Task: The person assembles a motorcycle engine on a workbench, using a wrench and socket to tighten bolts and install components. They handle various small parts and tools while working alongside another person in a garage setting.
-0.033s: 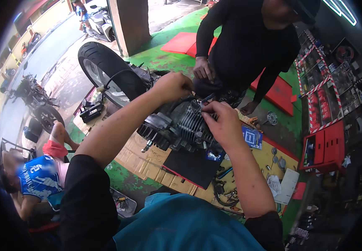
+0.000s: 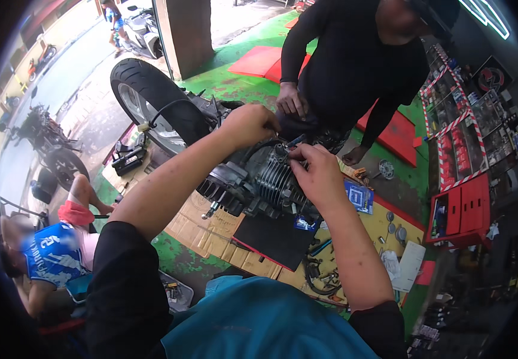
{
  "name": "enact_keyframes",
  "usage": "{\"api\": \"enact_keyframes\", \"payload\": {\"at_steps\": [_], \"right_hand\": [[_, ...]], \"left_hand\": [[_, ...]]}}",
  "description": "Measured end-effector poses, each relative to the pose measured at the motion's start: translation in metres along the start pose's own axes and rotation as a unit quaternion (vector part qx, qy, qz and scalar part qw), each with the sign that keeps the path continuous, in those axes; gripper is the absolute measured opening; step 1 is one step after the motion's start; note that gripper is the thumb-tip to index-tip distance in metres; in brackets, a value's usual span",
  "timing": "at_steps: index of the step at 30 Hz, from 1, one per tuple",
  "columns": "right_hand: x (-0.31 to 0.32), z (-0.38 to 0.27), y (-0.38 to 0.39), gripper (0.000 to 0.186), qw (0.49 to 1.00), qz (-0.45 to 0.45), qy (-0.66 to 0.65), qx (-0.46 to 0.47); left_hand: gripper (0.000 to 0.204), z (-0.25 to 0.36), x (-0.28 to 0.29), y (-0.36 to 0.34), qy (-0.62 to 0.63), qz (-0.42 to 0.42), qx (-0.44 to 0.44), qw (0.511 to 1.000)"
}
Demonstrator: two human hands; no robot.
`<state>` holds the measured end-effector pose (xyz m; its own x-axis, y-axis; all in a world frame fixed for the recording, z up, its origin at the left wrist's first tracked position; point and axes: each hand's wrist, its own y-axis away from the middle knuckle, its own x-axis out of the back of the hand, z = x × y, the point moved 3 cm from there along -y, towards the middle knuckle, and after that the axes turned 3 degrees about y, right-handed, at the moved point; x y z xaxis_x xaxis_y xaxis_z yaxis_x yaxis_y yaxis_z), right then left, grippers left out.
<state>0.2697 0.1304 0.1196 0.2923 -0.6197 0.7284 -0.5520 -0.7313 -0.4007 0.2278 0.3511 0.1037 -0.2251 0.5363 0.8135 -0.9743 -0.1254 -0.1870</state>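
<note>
Working at finned engine, left hand curled, right hand nearby

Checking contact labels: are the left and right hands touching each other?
Apart. The head view shows a clear gap between the fingertips of the left hand and right hand, near the finned engine.

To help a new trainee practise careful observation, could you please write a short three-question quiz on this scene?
1. True or false: the grey finned metal engine is left of the red boxy cabinet in the picture.
2. Which is nearest the person's right hand: (a) the black rubber tyre; (b) the engine; (c) the cabinet?
3. What colour is the co-worker's long-sleeved top?

Key: 1 true; 2 b; 3 black.
</note>
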Motion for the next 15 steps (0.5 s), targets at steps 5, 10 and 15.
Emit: {"api": "enact_keyframes", "payload": {"at_steps": [5,10,15], "right_hand": [[-0.022,-0.006,-0.016,0.015,0.99,-0.052,0.132,0.002],[-0.029,-0.012,-0.013,0.016,0.988,-0.039,0.149,0.011],[-0.033,-0.014,-0.016,0.014,0.984,-0.043,0.168,0.036]], "left_hand": [[0.02,-0.001,-0.009,0.006,-0.03,-0.004,-0.047,0.998],[0.017,-0.007,-0.015,0.007,-0.038,0.015,-0.057,0.998],[0.017,-0.012,-0.021,0.006,-0.045,0.0,-0.063,0.997]]}}
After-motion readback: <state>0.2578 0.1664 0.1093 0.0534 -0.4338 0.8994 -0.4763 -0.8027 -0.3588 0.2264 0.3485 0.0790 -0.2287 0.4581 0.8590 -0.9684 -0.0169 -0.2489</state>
